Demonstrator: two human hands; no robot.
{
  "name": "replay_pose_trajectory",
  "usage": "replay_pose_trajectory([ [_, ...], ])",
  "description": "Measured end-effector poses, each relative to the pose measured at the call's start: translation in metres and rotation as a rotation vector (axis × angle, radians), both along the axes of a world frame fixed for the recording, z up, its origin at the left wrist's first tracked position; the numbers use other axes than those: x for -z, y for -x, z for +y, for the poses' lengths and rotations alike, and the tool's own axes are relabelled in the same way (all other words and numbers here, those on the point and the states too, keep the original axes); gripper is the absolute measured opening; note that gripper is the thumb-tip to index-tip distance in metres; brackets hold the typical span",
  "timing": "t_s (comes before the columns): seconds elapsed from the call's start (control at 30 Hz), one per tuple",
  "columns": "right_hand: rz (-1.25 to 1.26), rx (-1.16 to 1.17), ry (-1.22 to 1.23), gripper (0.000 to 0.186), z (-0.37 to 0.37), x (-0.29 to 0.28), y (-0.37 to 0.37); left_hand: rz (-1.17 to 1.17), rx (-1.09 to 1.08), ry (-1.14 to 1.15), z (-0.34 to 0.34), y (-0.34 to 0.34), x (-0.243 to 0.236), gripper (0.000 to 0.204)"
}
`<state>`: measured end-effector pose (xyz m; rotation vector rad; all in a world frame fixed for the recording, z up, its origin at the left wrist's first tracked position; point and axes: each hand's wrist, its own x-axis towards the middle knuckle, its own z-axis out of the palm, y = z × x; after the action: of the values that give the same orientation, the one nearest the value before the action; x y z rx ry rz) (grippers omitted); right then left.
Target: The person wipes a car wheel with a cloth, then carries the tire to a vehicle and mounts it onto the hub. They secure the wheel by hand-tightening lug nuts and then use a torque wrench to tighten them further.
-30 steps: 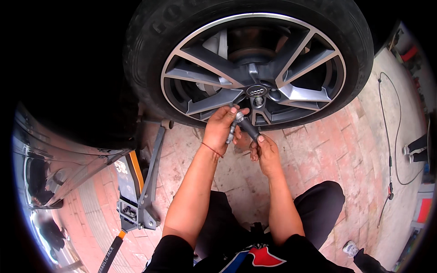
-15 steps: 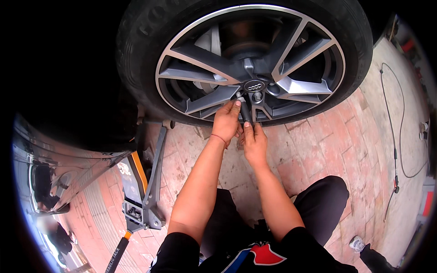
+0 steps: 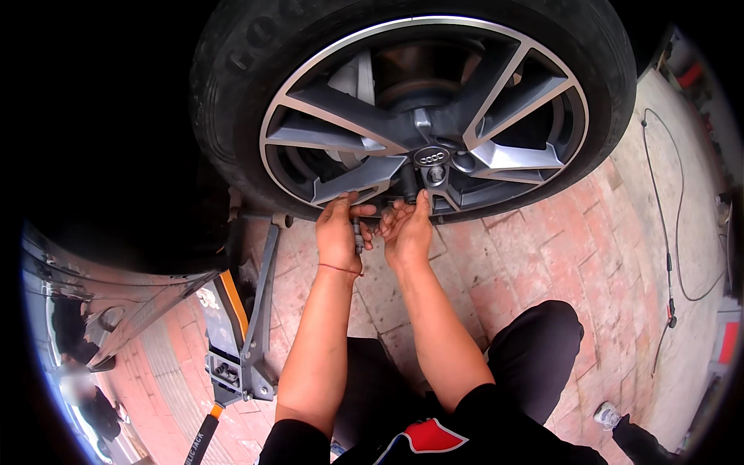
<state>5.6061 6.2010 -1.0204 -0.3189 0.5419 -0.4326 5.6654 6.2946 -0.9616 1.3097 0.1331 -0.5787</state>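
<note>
A wheel with a silver and dark grey spoked rim [image 3: 508, 159] hangs in front of me. A short black rod [image 3: 410, 186] sits in the lower left of its hub, by the centre cap. My right hand [image 3: 407, 231] is at the rod's lower end, palm up, thumb and curled fingers closed around it. To the left, just below the rim, my left hand [image 3: 339, 236] is closed on a dark wheel bolt [image 3: 358, 235], which points downward out of the fingers. Another bolt head [image 3: 436, 175] shows under the cap.
A floor jack [image 3: 240, 364] with an orange stripe stands at the left by the dark car body. A black tyre [image 3: 225, 101] surrounds the rim. On the right, a thin black cable [image 3: 669, 263] lies on the ground. Another person's shoe [image 3: 607, 415] shows at lower right.
My left hand has drawn away from the hub, down and left, with a wheel bolt now showing in it. My right hand has shifted slightly left and turned palm up.
</note>
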Motion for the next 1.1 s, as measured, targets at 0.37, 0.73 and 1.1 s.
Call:
replay_pose_trajectory([
  [0.37,0.586,0.188,1.034,0.050,-0.002,0.000,-0.001,0.251,-0.127,0.066,0.006,-0.015,0.024,0.032],
  [0.73,0.695,0.185,0.936,0.039,0.003,-0.005,0.004,0.183,-0.177,0.093,0.008,-0.012,0.025,0.025],
  [1.1,0.587,0.261,0.842,0.030,0.011,0.003,-0.007,0.153,-0.186,0.117,0.009,-0.011,0.026,0.027],
])
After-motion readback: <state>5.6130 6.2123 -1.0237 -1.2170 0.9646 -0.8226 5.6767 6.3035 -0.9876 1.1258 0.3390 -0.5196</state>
